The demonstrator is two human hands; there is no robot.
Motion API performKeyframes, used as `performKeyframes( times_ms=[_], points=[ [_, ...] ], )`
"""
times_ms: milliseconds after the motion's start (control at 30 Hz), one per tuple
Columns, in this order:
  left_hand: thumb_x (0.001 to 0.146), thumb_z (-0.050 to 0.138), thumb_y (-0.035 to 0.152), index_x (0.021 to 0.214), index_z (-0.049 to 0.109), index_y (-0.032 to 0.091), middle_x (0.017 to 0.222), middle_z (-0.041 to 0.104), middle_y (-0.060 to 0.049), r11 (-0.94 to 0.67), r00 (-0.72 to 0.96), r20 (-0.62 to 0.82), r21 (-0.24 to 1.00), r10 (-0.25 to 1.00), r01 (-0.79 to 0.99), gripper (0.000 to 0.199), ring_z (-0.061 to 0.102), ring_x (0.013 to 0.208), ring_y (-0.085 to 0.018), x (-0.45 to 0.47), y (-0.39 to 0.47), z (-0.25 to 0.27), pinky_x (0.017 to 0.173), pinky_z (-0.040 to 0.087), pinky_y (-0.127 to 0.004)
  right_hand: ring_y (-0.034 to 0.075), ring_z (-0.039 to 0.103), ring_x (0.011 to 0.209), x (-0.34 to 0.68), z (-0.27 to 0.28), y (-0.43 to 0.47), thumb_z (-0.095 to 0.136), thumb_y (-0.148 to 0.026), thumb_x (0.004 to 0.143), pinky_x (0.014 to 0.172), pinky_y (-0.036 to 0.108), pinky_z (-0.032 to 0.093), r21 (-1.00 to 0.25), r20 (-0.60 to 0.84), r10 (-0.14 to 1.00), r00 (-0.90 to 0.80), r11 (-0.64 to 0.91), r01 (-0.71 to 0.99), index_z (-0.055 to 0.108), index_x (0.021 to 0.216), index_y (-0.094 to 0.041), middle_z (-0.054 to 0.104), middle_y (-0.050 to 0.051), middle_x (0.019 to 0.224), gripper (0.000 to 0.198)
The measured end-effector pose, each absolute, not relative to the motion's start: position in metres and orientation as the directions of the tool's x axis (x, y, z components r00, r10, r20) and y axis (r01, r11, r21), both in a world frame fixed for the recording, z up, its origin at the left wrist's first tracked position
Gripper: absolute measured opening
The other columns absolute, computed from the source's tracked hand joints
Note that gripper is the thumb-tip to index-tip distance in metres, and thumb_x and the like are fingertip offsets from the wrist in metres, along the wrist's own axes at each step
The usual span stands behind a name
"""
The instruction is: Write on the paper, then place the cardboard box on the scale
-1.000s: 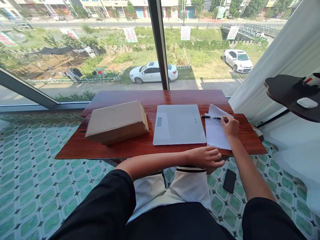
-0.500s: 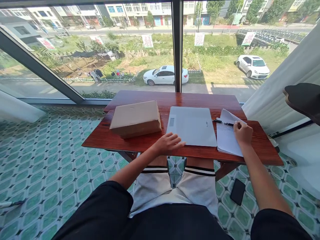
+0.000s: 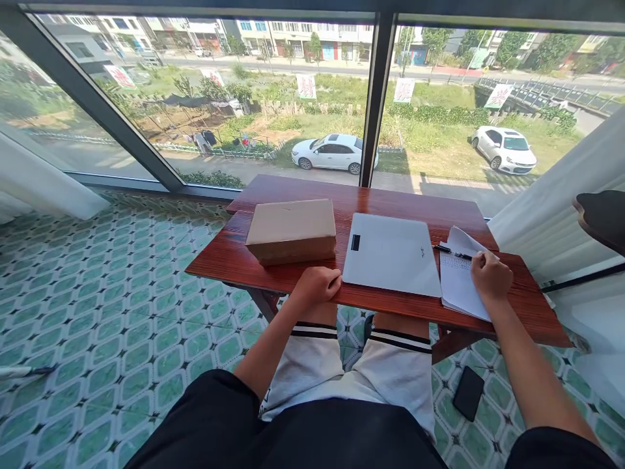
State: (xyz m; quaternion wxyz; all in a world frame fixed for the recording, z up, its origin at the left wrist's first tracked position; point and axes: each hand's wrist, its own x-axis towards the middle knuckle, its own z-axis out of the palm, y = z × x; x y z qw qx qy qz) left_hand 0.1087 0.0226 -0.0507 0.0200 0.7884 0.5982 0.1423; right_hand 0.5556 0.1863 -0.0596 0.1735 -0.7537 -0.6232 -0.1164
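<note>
My right hand point(image 3: 492, 277) is closed around a black pen point(image 3: 463, 256), its point on the written part of a white notebook point(image 3: 461, 284) with a lifted page. A short black piece point(image 3: 442, 248), maybe a pen cap, lies at the notebook's left edge. My left hand point(image 3: 316, 286) is curled into a loose fist at the table's front edge, with nothing visible in it. Just right of that fist lies a flat pale-grey scale point(image 3: 393, 255) with a small display, which is dark. Behind the fist sits a closed brown cardboard box point(image 3: 291, 225).
Everything rests on a reddish-brown wooden table point(image 3: 312, 185) in front of large windows. A black phone point(image 3: 469, 393) lies on the green tiled floor at right. White curtains point(image 3: 541, 189) hang at the sides, and a dark wooden shape point(image 3: 603, 221) juts in at far right.
My left hand has drawn back from the scale's front edge and curled from spread fingers into a fist. The scale's display has turned dark. The camera view has shifted; my right hand still holds the pen.
</note>
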Motion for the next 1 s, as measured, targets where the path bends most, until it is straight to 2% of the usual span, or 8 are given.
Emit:
performKeyframes(
  times_ms=[167, 400, 533, 667, 767, 900, 1000],
  points=[
    [0.097, 0.042, 0.034, 0.076, 0.060, 0.021, 0.076, 0.069, -0.003, -0.253, 0.214, 0.165, 0.269, 0.963, 0.929, 0.030, 0.058, 0.068, -0.015, 0.110, 0.021, -0.044, 0.062, 0.024, -0.031, 0.030, 0.065, 0.075, 0.556, -0.053, 0.189, 0.034, -0.036, 0.097, 0.069, 0.037, 0.040, -0.006, 0.328, 0.931, 0.161, -0.169, 0.986, 0.074, 0.100, -0.011, 0.071, 0.022, 0.087, 0.047],
    [0.097, 0.042, 0.035, 0.076, 0.059, 0.020, 0.076, 0.068, -0.004, -0.253, 0.218, 0.143, 0.307, 0.965, 0.917, 0.030, 0.058, 0.069, -0.016, 0.112, 0.019, -0.040, 0.061, 0.024, -0.032, 0.034, 0.067, 0.085, 0.561, -0.041, 0.193, 0.040, -0.036, 0.095, 0.076, 0.040, 0.043, 0.000, 0.201, 0.963, 0.177, -0.180, 0.984, 0.075, 0.105, -0.011, 0.071, 0.023, 0.095, 0.044],
    [0.097, 0.043, 0.033, 0.075, 0.059, 0.020, 0.077, 0.069, -0.004, -0.270, 0.230, 0.162, 0.309, 0.960, 0.912, 0.030, 0.057, 0.070, -0.016, 0.113, 0.018, -0.041, 0.062, 0.026, -0.032, 0.033, 0.064, 0.081, 0.560, -0.033, 0.191, 0.042, -0.039, 0.095, 0.075, 0.041, 0.040, 0.017, 0.112, 0.982, 0.150, -0.152, 0.988, 0.074, 0.099, -0.013, 0.068, 0.021, 0.089, 0.042],
    [0.098, 0.042, 0.032, 0.075, 0.059, 0.019, 0.076, 0.068, -0.005, -0.282, 0.228, 0.201, 0.298, 0.953, 0.912, 0.031, 0.055, 0.069, -0.016, 0.112, 0.016, -0.045, 0.062, 0.026, -0.032, 0.027, 0.057, 0.069, 0.554, -0.022, 0.190, 0.047, -0.041, 0.095, 0.072, 0.041, 0.037, 0.033, 0.034, 0.991, 0.133, -0.134, 0.990, 0.072, 0.089, -0.016, 0.058, 0.015, 0.072, 0.035],
    [0.098, 0.042, 0.032, 0.076, 0.059, 0.019, 0.077, 0.067, -0.005, -0.292, 0.226, 0.241, 0.286, 0.944, 0.913, 0.031, 0.055, 0.071, -0.015, 0.111, 0.012, -0.049, 0.064, 0.028, -0.032, 0.026, 0.056, 0.068, 0.543, -0.011, 0.186, 0.053, -0.042, 0.093, 0.071, 0.039, 0.038, 0.050, -0.025, 0.989, 0.143, -0.142, 0.989, 0.069, 0.089, -0.019, 0.060, 0.013, 0.076, 0.029],
    [0.098, 0.041, 0.030, 0.076, 0.060, 0.019, 0.077, 0.067, -0.004, -0.302, 0.215, 0.305, 0.274, 0.928, 0.913, 0.031, 0.056, 0.074, -0.015, 0.106, 0.002, -0.052, 0.066, 0.032, -0.031, 0.028, 0.063, 0.079, 0.509, 0.009, 0.170, 0.049, -0.050, 0.094, 0.072, 0.038, 0.040, -0.004, 0.048, 0.997, 0.063, -0.063, 0.998, 0.067, 0.092, -0.021, 0.069, 0.013, 0.088, 0.034],
    [0.098, 0.040, 0.029, 0.076, 0.060, 0.019, 0.075, 0.066, -0.003, -0.285, 0.177, 0.357, 0.277, 0.917, 0.918, 0.031, 0.056, 0.075, -0.014, 0.096, -0.008, -0.049, 0.068, 0.036, -0.030, 0.029, 0.066, 0.089, 0.467, 0.022, 0.154, 0.049, -0.050, 0.093, 0.074, 0.037, 0.043, -0.129, 0.150, 0.988, -0.025, 0.045, 0.991, 0.066, 0.096, -0.023, 0.071, 0.011, 0.095, 0.033]
  ],
)
